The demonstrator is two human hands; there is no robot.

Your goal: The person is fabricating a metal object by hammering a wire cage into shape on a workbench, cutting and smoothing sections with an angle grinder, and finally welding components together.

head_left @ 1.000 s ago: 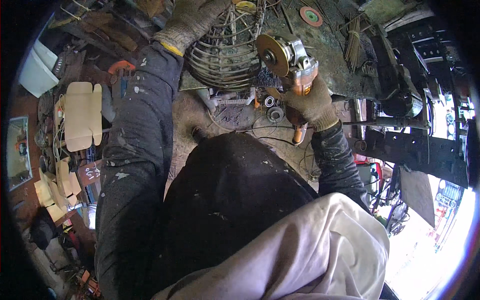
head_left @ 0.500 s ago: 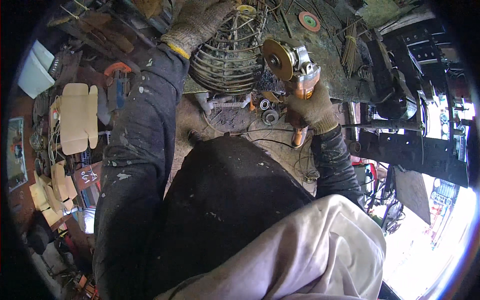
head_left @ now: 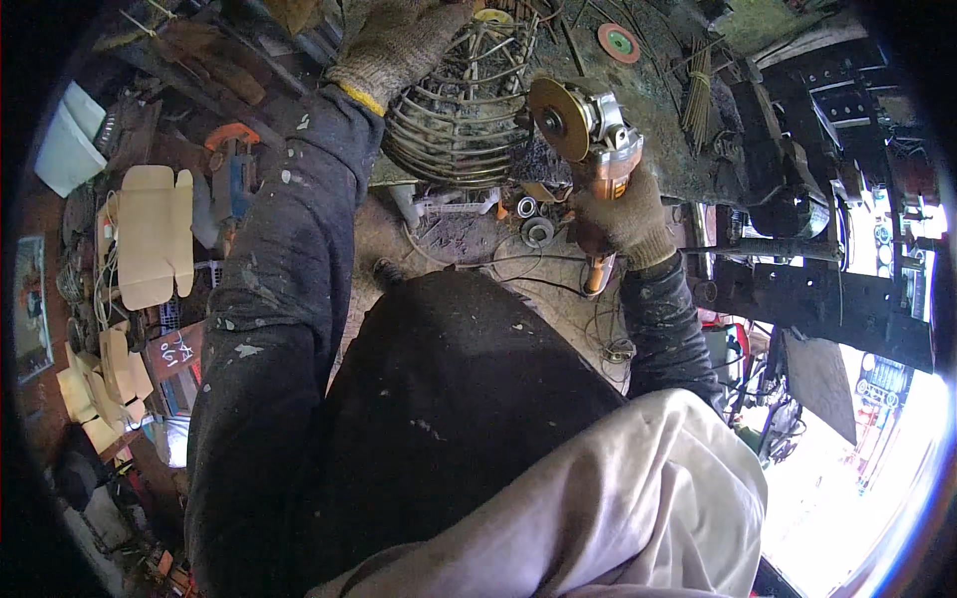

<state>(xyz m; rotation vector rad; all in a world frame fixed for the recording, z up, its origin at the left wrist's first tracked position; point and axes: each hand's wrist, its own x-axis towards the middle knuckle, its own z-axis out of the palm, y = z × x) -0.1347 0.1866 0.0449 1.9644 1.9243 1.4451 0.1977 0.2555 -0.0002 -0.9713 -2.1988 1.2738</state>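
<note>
Fingers of the right hand [head_left: 628, 221] wrap round the angle grinder [head_left: 611, 167], just right of the wire cage [head_left: 451, 149] at the surface [head_left: 663, 105]'s near edge. Left hand [head_left: 401, 50]: fingers' grip, can't tell; ideally, it braces the cage.

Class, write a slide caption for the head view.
Gloved right hand holds a grinder beside a metal cage, left hand by the cage.

The left hand [head_left: 404, 48] reaches far forward, the left arm [head_left: 284, 259] outstretched; the right hand [head_left: 626, 217] is curled.
</note>
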